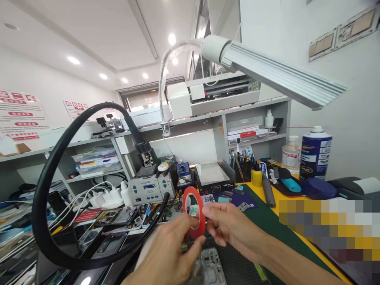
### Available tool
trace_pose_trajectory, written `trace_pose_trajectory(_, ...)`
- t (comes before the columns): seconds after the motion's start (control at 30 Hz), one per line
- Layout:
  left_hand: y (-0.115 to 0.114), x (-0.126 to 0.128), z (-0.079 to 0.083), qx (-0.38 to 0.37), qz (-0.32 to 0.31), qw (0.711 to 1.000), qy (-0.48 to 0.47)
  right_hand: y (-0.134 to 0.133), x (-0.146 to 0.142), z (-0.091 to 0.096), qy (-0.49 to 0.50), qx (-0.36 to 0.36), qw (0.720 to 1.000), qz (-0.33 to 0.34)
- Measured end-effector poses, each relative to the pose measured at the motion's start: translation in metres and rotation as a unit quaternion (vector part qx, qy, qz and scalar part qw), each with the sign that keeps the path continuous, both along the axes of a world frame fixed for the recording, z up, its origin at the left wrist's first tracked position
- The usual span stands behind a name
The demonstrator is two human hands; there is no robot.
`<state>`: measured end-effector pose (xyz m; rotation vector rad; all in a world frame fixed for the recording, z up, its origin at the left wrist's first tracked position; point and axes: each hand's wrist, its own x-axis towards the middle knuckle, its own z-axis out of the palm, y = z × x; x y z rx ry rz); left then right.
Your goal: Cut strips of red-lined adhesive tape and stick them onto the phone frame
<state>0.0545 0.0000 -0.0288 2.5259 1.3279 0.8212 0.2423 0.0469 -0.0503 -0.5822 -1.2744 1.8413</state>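
A thin red roll of tape (pixel 194 211) stands upright between my two hands above the workbench. My left hand (pixel 169 253) pinches the roll's lower edge with thumb and fingers. My right hand (pixel 230 227) grips the roll from the right side, fingers curled around its rim. Directly below my hands a silver phone frame (pixel 209 267) lies on a black perforated mat (pixel 237 265).
A thick black hose (pixel 47 198) loops at left over several opened phones (pixel 118 221). Behind are a soldering station (pixel 150 190), a hot plate (pixel 212 176), tool holder (pixel 243 166), spray can (pixel 315 152), and a lamp head (pixel 279 75) overhead. Shelves run along the back.
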Motion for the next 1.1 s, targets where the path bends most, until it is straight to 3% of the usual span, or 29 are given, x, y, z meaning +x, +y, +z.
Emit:
trace_pose_trajectory(0.43,0.009,0.002,-0.011,0.031,-0.013,0.999,0.033,0.001,-0.001,-0.001,0.064,-0.03,0.997,-0.001)
trace_pose_trajectory(0.6,0.002,0.0,-0.007,0.011,-0.015,0.999,0.029,0.005,0.0,0.0,0.061,-0.036,0.997,-0.019)
trace_pose_trajectory(0.87,-0.005,0.003,0.006,-0.067,-0.01,0.997,-0.047,0.001,-0.002,-0.005,-0.061,0.079,0.989,-0.108)
trace_pose_trajectory(1.1,-0.004,0.006,0.005,-0.093,-0.002,0.993,-0.076,-0.001,-0.002,0.0,-0.069,0.084,0.991,-0.082)
